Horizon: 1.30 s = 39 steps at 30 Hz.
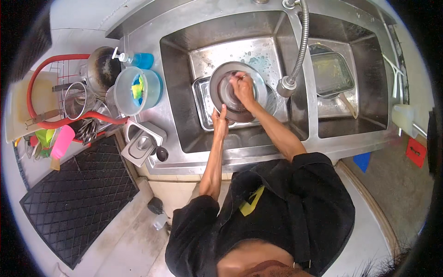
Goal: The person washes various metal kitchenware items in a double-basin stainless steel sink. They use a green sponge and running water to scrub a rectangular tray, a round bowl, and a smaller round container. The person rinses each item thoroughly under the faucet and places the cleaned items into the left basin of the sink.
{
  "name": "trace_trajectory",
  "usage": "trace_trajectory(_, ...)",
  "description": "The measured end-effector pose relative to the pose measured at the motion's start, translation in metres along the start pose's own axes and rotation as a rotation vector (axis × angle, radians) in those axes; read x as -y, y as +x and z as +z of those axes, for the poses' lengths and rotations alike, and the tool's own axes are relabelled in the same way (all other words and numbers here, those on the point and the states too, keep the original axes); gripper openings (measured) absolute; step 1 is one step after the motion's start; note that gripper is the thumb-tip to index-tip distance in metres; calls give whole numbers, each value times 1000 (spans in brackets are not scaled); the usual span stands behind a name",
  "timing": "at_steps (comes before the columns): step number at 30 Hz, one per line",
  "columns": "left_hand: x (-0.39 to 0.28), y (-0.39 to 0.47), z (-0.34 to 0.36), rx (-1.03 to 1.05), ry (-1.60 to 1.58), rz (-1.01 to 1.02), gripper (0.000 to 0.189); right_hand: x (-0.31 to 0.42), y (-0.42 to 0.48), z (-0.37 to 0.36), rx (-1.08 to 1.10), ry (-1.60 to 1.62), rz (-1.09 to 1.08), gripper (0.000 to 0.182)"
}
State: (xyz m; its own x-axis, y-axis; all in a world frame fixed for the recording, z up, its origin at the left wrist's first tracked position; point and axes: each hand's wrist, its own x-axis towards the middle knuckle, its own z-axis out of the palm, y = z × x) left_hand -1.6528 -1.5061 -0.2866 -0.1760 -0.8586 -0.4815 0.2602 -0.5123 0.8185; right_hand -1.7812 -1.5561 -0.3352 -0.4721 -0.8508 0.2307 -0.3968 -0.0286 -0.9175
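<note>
A round dark metal pan or bowl (220,83) is held over the left basin of a steel double sink (169,100). My left hand (220,121) grips its near-left rim, thumb on top. My right hand (242,86) is inside it, fingers bent against the inner surface; whether they hold a scrubber is hidden by blur and the hand itself. Beneath the pan lies a rectangular metal tray (200,104), partly covered, with a clear round rim showing at its right. Water drops and bluish suds (258,61) spot the basin floor behind.
A flexible metal faucet hose (304,38) hangs right of the pan. The right basin holds a rectangular dish (332,74) and a handled utensil (347,105). At left stand a plastic tub (121,90) with a sponge, a blue soap bottle (143,60), steel containers (138,149) and a loaded dish rack (60,69).
</note>
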Motion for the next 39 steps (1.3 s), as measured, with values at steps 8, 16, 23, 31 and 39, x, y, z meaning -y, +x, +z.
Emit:
trace_trajectory(8,-7,17,-26,-30,-14,23,37,-12,-43,-63,601,-311,-303,7)
trace_trajectory(16,8,20,3,46,3,53,40,-2,-34,-28,116,-2,-216,11)
trace_trajectory(23,11,19,-31,-2,357,70,40,-38,-41,-87,554,-505,-232,18)
trace_trajectory(31,18,7,6,167,229,-143,49,16,3,-11,23,-39,-265,25)
trace_trajectory(39,2,4,13,158,166,-73,59,8,8,-22,-31,-362,-138,39)
